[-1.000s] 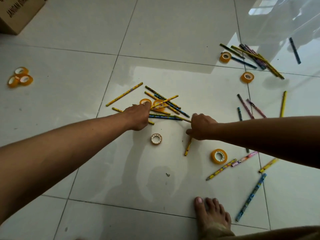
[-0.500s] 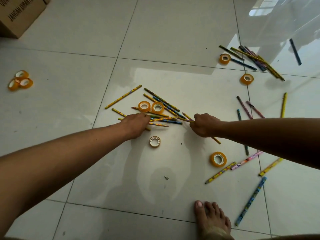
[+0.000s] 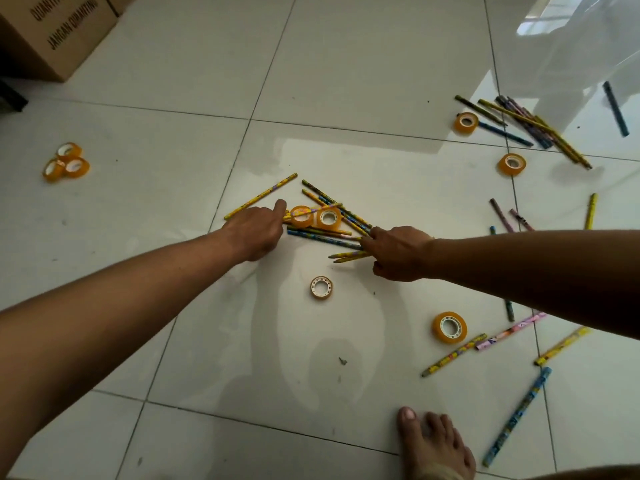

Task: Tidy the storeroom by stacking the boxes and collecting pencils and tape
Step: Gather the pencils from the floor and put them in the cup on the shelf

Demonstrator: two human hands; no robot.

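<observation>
Head view: raking a pencil pile together on the floor, two tape rolls lying among it. Left hand pointing one finger, the rest curled, gripping nothing visible. Right hand curling onto pencil ends; exact hold unclear. Risking rolling pencils, escaping tape, missing the strays scattered rightward.

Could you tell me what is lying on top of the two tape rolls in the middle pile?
A thin pencil lies slanted across the two tape rolls. Further pencils run beside and seemingly beneath them; the left hand hides that pile's left end.
</observation>
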